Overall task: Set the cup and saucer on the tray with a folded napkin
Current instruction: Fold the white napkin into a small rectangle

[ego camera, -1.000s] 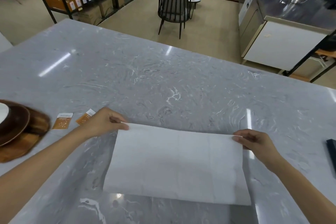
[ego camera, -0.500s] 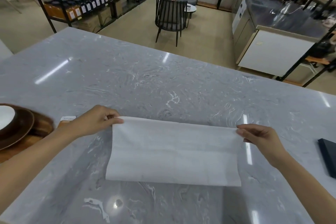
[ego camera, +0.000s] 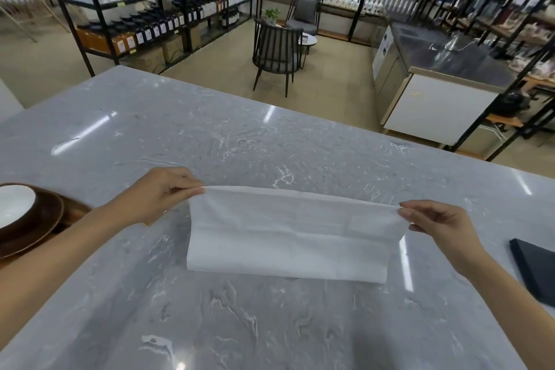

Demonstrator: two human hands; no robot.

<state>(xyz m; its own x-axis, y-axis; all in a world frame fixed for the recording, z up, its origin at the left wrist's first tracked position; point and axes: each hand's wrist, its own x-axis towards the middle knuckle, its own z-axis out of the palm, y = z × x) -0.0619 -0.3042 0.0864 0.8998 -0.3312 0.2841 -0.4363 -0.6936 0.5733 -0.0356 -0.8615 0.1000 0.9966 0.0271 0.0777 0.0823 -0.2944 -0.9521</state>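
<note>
A white paper napkin [ego camera: 288, 234] hangs stretched between my hands just above the grey marble table [ego camera: 270, 144]. My left hand [ego camera: 159, 195] pinches its upper left corner, and my right hand [ego camera: 438, 224] pinches the upper right corner. The napkin's lower edge touches or nearly touches the tabletop. At the far left edge sits a brown saucer [ego camera: 45, 219] with a white-lined cup [ego camera: 15, 204] on it, resting on a wooden tray [ego camera: 75, 210]; all three are partly cut off by the frame.
A dark flat object [ego camera: 537, 267] lies on the table at the right edge. Beyond the table's far edge are a black chair [ego camera: 277, 54], shelving with bottles and a white counter [ego camera: 435, 108].
Both hands have lifted the napkin's far edge up and toward me, so less of the sheet lies flat. My view has tilted up, showing more of the room.
</note>
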